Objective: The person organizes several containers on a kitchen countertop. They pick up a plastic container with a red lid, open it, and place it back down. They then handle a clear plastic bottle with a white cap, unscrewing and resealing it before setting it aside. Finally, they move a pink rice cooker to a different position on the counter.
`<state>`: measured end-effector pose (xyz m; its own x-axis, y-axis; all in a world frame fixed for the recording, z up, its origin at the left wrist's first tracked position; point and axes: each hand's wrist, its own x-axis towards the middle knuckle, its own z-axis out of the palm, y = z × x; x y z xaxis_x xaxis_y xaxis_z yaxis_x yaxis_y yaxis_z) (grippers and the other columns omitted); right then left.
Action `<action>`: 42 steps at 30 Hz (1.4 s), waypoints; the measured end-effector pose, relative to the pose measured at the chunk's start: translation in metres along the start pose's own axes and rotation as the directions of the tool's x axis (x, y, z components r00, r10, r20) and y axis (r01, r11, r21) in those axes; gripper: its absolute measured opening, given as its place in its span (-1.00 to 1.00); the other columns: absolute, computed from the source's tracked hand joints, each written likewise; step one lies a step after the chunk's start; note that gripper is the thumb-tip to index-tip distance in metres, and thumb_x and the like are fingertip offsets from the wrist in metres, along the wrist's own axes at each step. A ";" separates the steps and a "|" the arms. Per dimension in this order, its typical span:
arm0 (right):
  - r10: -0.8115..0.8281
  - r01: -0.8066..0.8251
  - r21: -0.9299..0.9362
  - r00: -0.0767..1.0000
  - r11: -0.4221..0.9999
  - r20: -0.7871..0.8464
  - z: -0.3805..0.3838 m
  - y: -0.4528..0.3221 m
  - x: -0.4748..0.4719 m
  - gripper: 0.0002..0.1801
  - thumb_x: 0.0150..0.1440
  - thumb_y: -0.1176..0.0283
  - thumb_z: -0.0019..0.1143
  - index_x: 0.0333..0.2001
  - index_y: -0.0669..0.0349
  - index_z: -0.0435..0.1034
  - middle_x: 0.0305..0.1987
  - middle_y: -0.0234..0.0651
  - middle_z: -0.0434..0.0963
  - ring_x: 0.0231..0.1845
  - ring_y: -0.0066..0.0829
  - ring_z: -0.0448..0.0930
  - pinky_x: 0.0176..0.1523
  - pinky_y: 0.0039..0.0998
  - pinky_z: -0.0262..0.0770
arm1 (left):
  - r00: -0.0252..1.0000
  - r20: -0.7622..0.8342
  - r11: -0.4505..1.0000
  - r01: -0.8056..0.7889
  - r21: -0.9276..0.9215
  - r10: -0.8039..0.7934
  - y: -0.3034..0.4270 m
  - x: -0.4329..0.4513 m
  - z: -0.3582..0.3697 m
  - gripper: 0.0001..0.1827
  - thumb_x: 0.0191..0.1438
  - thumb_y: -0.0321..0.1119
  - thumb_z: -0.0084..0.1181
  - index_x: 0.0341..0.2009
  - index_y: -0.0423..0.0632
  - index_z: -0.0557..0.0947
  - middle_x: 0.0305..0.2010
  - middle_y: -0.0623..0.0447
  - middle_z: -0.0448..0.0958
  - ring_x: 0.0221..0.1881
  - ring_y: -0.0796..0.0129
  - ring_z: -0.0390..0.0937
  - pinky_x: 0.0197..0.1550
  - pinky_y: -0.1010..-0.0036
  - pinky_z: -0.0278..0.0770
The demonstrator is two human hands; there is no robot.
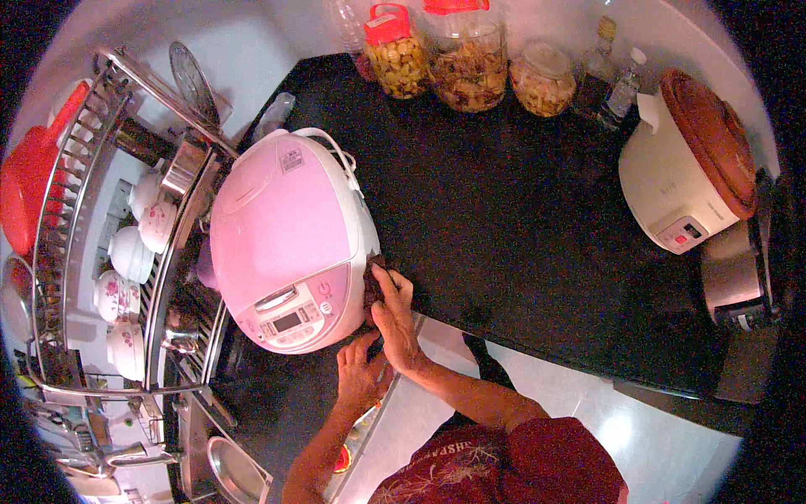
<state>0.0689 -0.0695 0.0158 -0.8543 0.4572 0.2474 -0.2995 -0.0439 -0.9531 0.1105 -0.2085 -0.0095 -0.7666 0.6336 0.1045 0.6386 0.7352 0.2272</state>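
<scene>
A pink and white electric rice cooker [283,214] stands on the black countertop [497,208], its lid closed and its control panel turned toward me. My right hand [393,312] presses a dark brown cloth [374,283] against the cooker's right side, near the front corner. Just below, my left hand [362,372] is at the counter's front edge, close to the cooker's base. Its fingertips lie in shadow, so whether they hold anything is unclear. The white carrying handle [334,151] is at the cooker's rear right.
A metal dish rack [151,353] with bowls [132,255] runs along the left. Glass jars [469,69] with food and bottles [623,91] line the back wall. A cream slow cooker [674,179] with a brown lid stands at right, beside a metal pot [730,271].
</scene>
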 end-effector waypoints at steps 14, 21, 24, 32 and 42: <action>0.053 -0.055 0.054 0.998 0.997 0.038 0.003 0.011 0.119 -0.65 0.25 0.29 -0.27 0.07 0.10 0.30 0.02 -0.21 0.24 0.11 -0.37 0.24 0.22 -0.42 0.08 | 0.996 -0.066 0.998 -0.060 -0.003 0.059 -0.002 0.000 0.002 -0.72 -0.20 -0.30 0.22 -0.30 0.01 0.59 0.14 -0.01 0.27 0.10 0.07 0.24 0.08 0.11 0.17; 0.507 -0.456 0.325 0.857 0.829 -0.090 0.017 0.049 0.031 -0.48 0.25 0.23 -0.31 0.23 0.26 0.10 0.24 -0.06 0.19 0.27 -0.17 0.15 0.32 -0.28 -0.02 | 0.998 -0.031 0.998 -0.052 0.021 0.053 -0.005 -0.001 0.003 -0.67 -0.20 -0.26 0.23 -0.24 0.01 0.60 0.13 -0.04 0.26 0.11 0.05 0.22 0.09 0.11 0.15; 0.676 -0.588 0.575 0.733 0.568 0.082 0.018 0.034 -0.006 -0.43 0.26 0.22 -0.27 0.30 0.18 -0.04 0.31 -0.18 0.12 0.29 -0.27 0.16 0.32 -0.30 0.01 | 0.999 0.031 0.997 0.001 0.081 -0.004 -0.011 -0.009 0.011 -0.57 -0.22 -0.21 0.24 -0.16 0.02 0.59 0.13 -0.05 0.26 0.11 0.03 0.21 0.11 0.09 0.13; 0.723 -0.747 0.656 0.512 0.108 0.463 0.004 -0.001 -0.030 -0.45 0.22 0.28 -0.18 0.27 0.13 0.01 0.10 -0.24 0.35 0.09 -0.34 0.38 0.17 -0.24 0.28 | 0.971 -0.145 0.960 0.153 -0.233 -0.190 -0.019 -0.020 0.024 -0.35 -0.32 -0.37 0.24 0.01 -0.01 0.45 0.06 -0.11 0.35 0.08 -0.11 0.26 0.12 0.12 0.21; 0.622 -0.641 0.220 0.767 0.736 0.154 -0.011 0.048 0.019 -0.41 0.19 0.31 -0.20 0.28 0.20 -0.01 0.08 -0.13 0.35 0.03 -0.32 0.41 0.06 -0.32 0.37 | 0.510 -0.327 0.428 0.091 -0.899 -0.796 -0.081 0.008 -0.038 -0.67 0.16 -0.24 -0.09 -0.13 -0.25 0.48 -0.17 -0.04 0.50 -0.20 0.30 0.48 -0.16 0.41 0.46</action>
<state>0.0428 -0.0533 -0.0266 -0.9075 0.1864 -0.3763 0.2337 -0.5204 -0.8213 0.0502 -0.2726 0.0096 -0.9208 -0.3408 0.1895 0.1435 0.1556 0.9773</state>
